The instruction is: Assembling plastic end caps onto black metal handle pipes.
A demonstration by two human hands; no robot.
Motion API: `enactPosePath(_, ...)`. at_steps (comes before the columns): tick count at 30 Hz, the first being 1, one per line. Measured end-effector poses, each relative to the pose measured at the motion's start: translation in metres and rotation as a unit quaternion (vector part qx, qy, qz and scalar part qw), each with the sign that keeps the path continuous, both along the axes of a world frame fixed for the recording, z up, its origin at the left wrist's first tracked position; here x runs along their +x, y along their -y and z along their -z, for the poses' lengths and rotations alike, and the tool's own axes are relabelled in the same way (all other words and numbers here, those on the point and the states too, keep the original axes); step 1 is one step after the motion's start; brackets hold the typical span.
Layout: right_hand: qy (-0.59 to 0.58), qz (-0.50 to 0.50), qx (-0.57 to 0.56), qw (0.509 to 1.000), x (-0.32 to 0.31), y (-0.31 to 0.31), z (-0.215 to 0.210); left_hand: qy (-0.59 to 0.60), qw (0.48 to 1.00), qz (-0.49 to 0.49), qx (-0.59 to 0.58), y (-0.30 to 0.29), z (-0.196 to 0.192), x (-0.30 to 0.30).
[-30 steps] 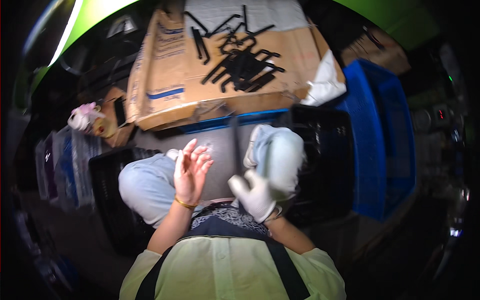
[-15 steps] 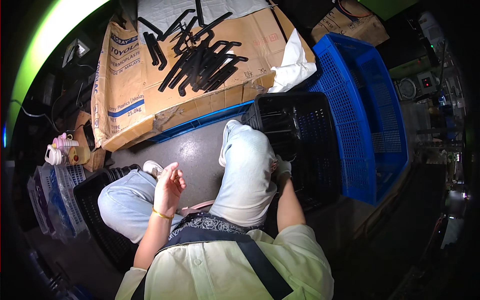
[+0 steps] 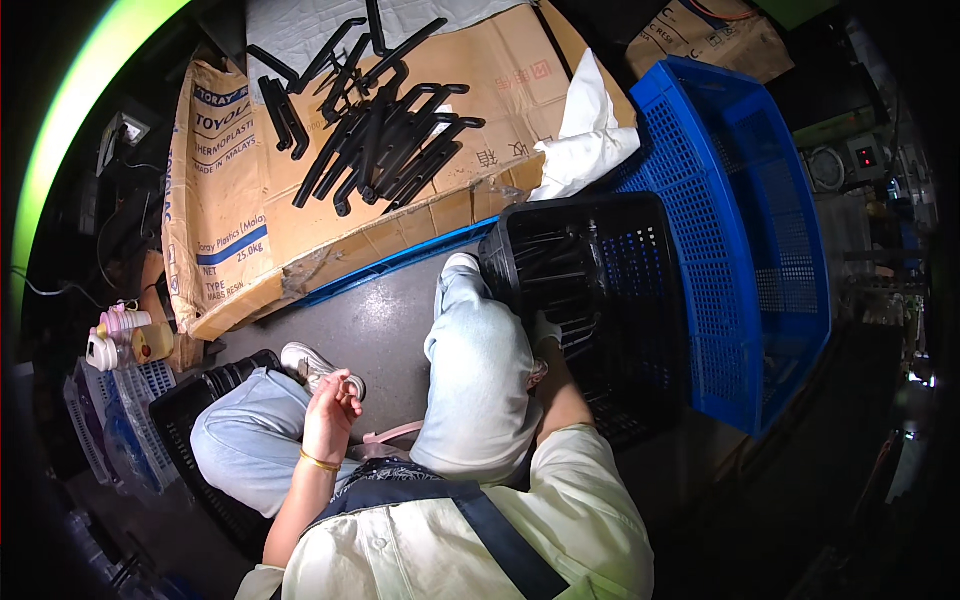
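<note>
one left hand [image 3: 332, 412], bare, is raised beside the left knee [image 3: 240, 415], fingers loosely curled, nothing seen in it. one right hand [image 3: 547, 330], in a white glove, is inside the left edge of a black crate [image 3: 672, 340], partly hidden; whether it grips anything i cannot tell. several parts [image 3: 548, 262], black and slim, lie in that crate's left half, too dark to count. more than a dozen bent black rods [image 3: 375, 140] overlap on one cardboard sheet [image 3: 495, 85], heaped mid-sheet toward its near edge; two lie side by side toward its left edge. one white cloth [image 3: 585, 140] covers its near right corner. one blue basket [image 3: 690, 200] stands right of the crate.
</note>
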State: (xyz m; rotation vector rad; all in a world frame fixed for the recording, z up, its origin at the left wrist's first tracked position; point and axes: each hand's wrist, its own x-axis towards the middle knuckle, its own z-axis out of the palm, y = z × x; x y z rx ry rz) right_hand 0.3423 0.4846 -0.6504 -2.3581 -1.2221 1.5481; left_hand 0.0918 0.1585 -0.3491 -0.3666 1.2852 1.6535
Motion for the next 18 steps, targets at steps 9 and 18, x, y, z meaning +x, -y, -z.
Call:
enactPosePath(9, -0.109, 0.177, 0.3, 0.931, 0.014, -0.055, -0.125, -0.2, 0.968, 0.14, -0.054, -0.037, -0.043, -0.015)
enactPosePath(18, -0.265, -0.681, 0.238, 0.64, -0.157, 0.115, -0.47, -0.29, 0.911, 0.105, 0.275, -0.06, -0.114, 0.004)
